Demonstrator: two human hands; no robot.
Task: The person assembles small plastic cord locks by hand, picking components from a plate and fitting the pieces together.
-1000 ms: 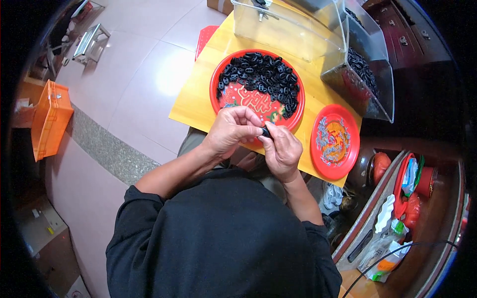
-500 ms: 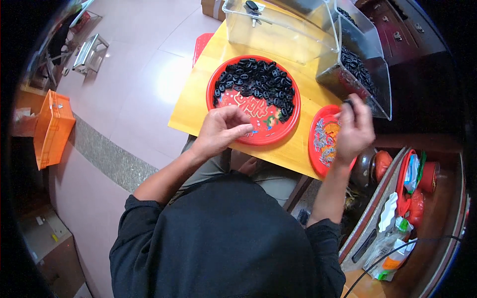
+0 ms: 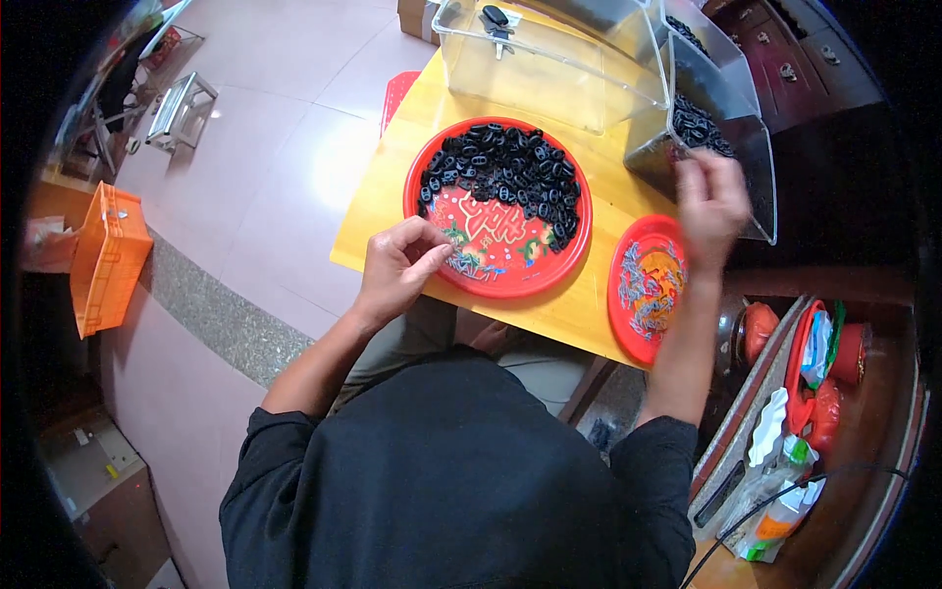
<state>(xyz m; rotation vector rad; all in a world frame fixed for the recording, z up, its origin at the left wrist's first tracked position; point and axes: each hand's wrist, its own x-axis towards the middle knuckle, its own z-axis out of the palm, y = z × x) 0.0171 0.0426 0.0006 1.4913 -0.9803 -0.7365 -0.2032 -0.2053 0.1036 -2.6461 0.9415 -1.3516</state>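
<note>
At the lower left rim of a large round red tray [image 3: 505, 286], my left hand [image 3: 400, 263] has thumb and forefinger pinched together. What lies between those fingertips is too small to make out. Many small black oval plastic pieces [image 3: 510, 167] cover the far part of this tray, and thin silvery metal bits lie by its near left rim. My right hand [image 3: 714, 201] is raised at the near side of a clear bin of black pieces, fingers curled and somewhat blurred; whatever they hold is hidden. Below it, a smaller red tray [image 3: 643, 344] bears small silvery metal pieces [image 3: 643, 294].
The yellow table [image 3: 378, 221] carries a clear plastic box [image 3: 520, 74] with keys hanging at its rim. To its right, a clear bin [image 3: 756, 211] contains black pieces. An open drawer [image 3: 746, 402] with packages stands at the right; an orange crate [image 3: 108, 260] is at the left.
My right hand has moved up and away from the smaller tray toward the clear bin; a dark piece showed at its fingertips before. My left hand has shifted left and down to the large tray's rim.
</note>
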